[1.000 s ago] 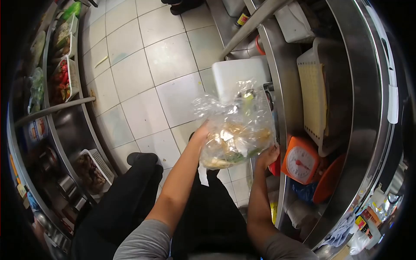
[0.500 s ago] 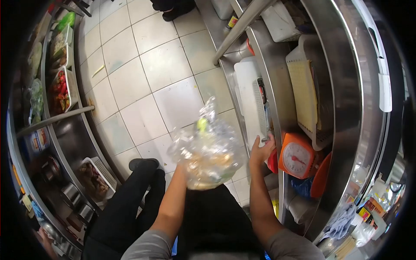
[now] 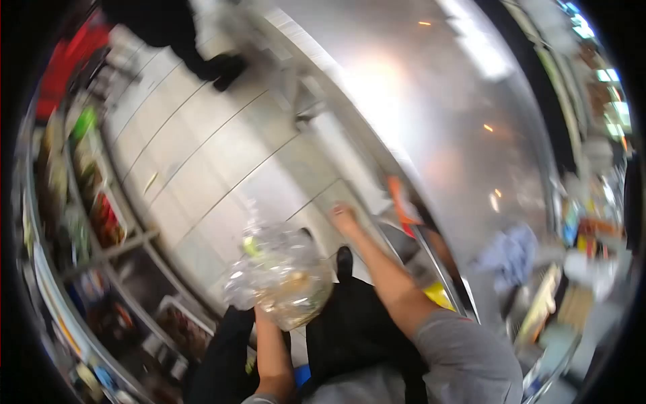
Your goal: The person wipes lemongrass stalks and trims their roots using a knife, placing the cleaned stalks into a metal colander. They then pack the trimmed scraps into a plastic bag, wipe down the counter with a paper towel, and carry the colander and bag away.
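A clear plastic bag (image 3: pixel 293 286) with yellowish and green contents hangs over my legs at the lower middle. My left forearm runs up beneath it, and the bag hides my left hand and its fingers. My right hand (image 3: pixel 343 217) is out over the tiled floor, near the edge of the metal counter. It touches nothing that I can make out, and motion smears its fingers.
A steel counter (image 3: pixel 457 128) fills the right side, with a bluish cloth (image 3: pixel 510 259) on it. Shelves with baskets of vegetables, one of red ones (image 3: pixel 108 219), line the left. Another person's dark shoe (image 3: pixel 227 70) is on the floor ahead.
The view has swung and risen, showing the countertop. The bag has gone from both hands to my left side and moved lower left. My right hand has left the lower shelf by the orange scale.
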